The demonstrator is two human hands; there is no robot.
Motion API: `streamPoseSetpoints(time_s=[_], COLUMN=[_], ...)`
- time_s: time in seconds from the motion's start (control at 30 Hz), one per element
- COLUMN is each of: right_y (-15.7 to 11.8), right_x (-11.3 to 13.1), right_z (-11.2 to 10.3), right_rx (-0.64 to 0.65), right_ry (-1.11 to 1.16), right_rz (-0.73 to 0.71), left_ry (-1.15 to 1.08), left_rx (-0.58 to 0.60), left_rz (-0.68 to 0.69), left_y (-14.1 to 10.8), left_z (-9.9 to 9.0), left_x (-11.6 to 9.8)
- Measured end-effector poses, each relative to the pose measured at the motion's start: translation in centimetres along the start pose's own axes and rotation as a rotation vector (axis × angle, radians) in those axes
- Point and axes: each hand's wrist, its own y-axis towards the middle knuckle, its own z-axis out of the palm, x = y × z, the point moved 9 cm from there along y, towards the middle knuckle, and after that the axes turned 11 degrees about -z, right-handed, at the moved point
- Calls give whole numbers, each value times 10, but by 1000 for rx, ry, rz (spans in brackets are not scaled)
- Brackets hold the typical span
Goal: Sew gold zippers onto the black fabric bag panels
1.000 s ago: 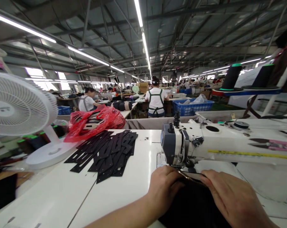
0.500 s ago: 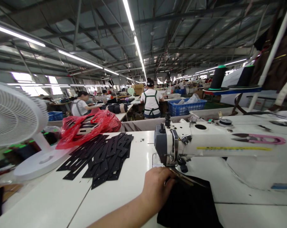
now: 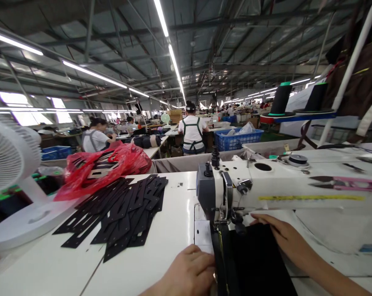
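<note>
Black fabric with a zipper [image 3: 256, 259] lies under the needle area of a white sewing machine [image 3: 284, 189]. My left hand [image 3: 193, 269] has its fingers curled on the fabric's left edge, near the zipper. On the fabric's right side, by the presser foot, rests my right hand [image 3: 284, 238], fingers extended along the edge. Fabric hides part of both hands' fingertips. Flat black slotted strips [image 3: 130, 209] are heaped on the white tabletop to the left.
A red plastic bag [image 3: 108, 164] sits behind the strips, with a white fan [image 3: 16, 164] at far left. Pink-handled snips [image 3: 355, 183] lie on the machine arm. Thread cones [image 3: 281, 100] stand at upper right. People sit at tables beyond.
The fabric has turned and now lies lengthwise under the machine. My left hand has moved down to its left edge. My right hand has come into view. The view has shifted slightly.
</note>
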Motion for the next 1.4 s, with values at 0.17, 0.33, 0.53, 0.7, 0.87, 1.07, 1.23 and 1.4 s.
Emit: streamPoseSetpoints(time_s=[0.17, 0.33, 0.53, 0.7, 0.87, 1.07, 1.23, 1.4], right_y=[10, 7, 4, 4, -3, 7, 3, -12], right_x=[-5, -19, -15, -2, 2, 25, 54, 122], right_z=[11, 16, 30, 17, -7, -5, 3, 45], right_rx=[37, 59, 252, 172, 29, -4, -90, -100], right_ry=[147, 436, 437, 128, -95, -418, -548, -535], right_rz=[81, 338, 336, 169, 254, -123, -307, -623], left_ry=[89, 252, 225, 157, 71, 40, -5, 32], left_rx=[-40, -74, -106, -26, -1, 3, -8, -96], left_rz=[-184, -140, -149, -206, -294, -296, -319, -338], left_y=[10, 14, 12, 13, 13, 18, 18, 9], left_z=[14, 25, 19, 21, 21, 13, 6, 0], left_x=[25, 26, 23, 25, 30, 25, 22, 28])
